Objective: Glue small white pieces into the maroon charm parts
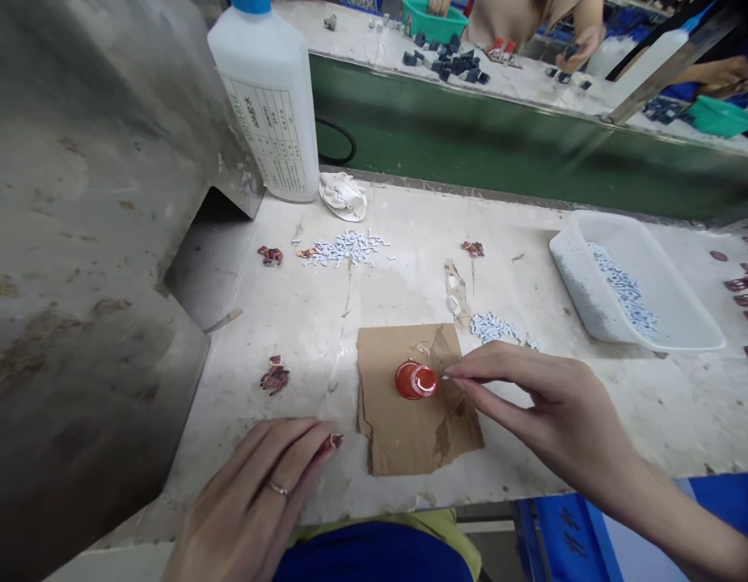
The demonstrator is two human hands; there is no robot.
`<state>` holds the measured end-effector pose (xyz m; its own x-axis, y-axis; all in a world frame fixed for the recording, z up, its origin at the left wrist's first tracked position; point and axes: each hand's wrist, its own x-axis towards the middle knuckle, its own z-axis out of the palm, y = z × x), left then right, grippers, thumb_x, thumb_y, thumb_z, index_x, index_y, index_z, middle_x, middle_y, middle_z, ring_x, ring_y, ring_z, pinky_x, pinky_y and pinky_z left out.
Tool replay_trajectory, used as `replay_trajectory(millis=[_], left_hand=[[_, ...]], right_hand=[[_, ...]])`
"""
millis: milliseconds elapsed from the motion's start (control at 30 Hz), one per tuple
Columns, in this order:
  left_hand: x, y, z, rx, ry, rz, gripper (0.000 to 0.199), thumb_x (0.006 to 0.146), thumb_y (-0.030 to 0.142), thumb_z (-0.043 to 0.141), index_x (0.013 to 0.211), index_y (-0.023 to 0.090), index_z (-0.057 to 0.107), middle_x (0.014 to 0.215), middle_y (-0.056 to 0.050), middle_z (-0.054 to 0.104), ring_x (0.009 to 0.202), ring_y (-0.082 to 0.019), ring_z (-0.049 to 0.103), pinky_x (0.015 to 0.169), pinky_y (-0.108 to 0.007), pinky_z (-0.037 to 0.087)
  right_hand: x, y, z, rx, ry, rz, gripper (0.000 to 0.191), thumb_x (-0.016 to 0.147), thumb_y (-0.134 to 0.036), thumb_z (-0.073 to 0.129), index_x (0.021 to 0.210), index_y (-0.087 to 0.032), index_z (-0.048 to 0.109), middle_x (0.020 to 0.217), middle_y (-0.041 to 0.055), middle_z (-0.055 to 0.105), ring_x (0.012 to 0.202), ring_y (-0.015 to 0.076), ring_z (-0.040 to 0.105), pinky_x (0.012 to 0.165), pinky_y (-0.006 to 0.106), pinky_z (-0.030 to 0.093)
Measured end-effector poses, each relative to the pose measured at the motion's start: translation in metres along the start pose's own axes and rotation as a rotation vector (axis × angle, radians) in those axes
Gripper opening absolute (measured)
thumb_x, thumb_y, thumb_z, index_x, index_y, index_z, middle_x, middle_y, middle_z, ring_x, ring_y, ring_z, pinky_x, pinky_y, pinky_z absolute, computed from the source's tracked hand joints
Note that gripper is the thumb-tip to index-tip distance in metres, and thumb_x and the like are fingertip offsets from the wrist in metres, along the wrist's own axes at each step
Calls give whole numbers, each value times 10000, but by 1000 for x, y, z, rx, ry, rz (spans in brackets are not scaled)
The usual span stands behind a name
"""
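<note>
red jar [416, 380] on brown cardboard [403, 444]

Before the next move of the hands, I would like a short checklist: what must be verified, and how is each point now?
1. Right hand pinches the tiny whitish piece: ok.
2. Left hand holds the small reddish-brown piece: ok.
3. Reddish-brown piece fully visible: not ok, the hand covers most of it.
4. Small round glossy red pot stands on the torn brown cardboard sheet: ok.
5. Cardboard clean: not ok, dark stains show.
6. Amount inside the pot: cannot tell.
</note>
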<state>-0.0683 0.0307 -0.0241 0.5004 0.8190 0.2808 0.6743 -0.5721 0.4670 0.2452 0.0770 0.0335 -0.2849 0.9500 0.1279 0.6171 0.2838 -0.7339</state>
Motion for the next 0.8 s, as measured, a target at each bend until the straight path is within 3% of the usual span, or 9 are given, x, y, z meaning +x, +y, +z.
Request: replay_trajectory(millis=[67, 167, 300, 500, 600, 700, 800], left_hand=[[2, 0, -1, 31, 19, 7, 398, 1022, 92, 485, 1388, 221, 575, 1264, 0, 655, 1207, -74, 583, 1196, -155, 349], [7, 8, -1, -55, 70, -47, 313, 1010, 135, 551, 1300, 231, 618, 1217, 14, 683, 1162, -58, 627, 1138, -124, 406], [13, 27, 3, -183, 215, -244, 205, 976, 181, 644, 1161, 269, 644, 1176, 82, 729, 1045, -31, 706, 1052, -84, 473], [24, 44, 11, -336, 231, -324, 94, 971, 231, 649, 1028, 299, 620, 1016, 126, 749, 899, -10, 727, 912, -56, 543], [29, 54, 16, -420, 302, -422, 110, 953, 262, 667, 1041, 322, 639, 950, 148, 764, 813, -21, 744, 799, -58, 586], [32, 66, 22, -505, 345, -511, 207, 929, 233, 709, 1095, 355, 686, 972, 161, 782, 810, -39, 767, 807, -66, 608], [35, 77, 25, -638, 360, -554, 183, 908, 220, 733, 1033, 353, 718, 956, 157, 786, 809, -45, 771, 808, -63, 610]], right_hand=[[0, -1, 3, -17, -7, -27, 143, 1013, -201, 632, 1030, -284, 748, 979, 44, 789, 850, 208, 751, 688, 326, 618], [0, -1, 6, -56, -17, -81, 169, 1013, -159, 624, 1054, -277, 738, 1004, 47, 778, 856, 193, 741, 679, 302, 609], [-1, 1, 8, -75, -51, -110, 195, 1010, -132, 630, 1103, -269, 733, 1067, 45, 764, 914, 176, 736, 738, 283, 608], [-1, 2, 6, -81, -56, -129, 223, 994, -94, 639, 1109, -256, 740, 1066, 40, 762, 927, 162, 733, 756, 266, 601], [-3, -2, 4, -53, -14, -125, 235, 980, -83, 647, 1102, -262, 740, 1041, 38, 765, 908, 168, 737, 719, 272, 605], [-7, -9, 5, 25, 40, -92, 256, 956, -71, 669, 1082, -280, 748, 1021, 28, 776, 903, 177, 746, 709, 278, 618], [-12, -19, 12, 173, 100, -50, 271, 928, -61, 691, 1043, -294, 770, 961, 5, 787, 869, 171, 753, 702, 272, 629]])
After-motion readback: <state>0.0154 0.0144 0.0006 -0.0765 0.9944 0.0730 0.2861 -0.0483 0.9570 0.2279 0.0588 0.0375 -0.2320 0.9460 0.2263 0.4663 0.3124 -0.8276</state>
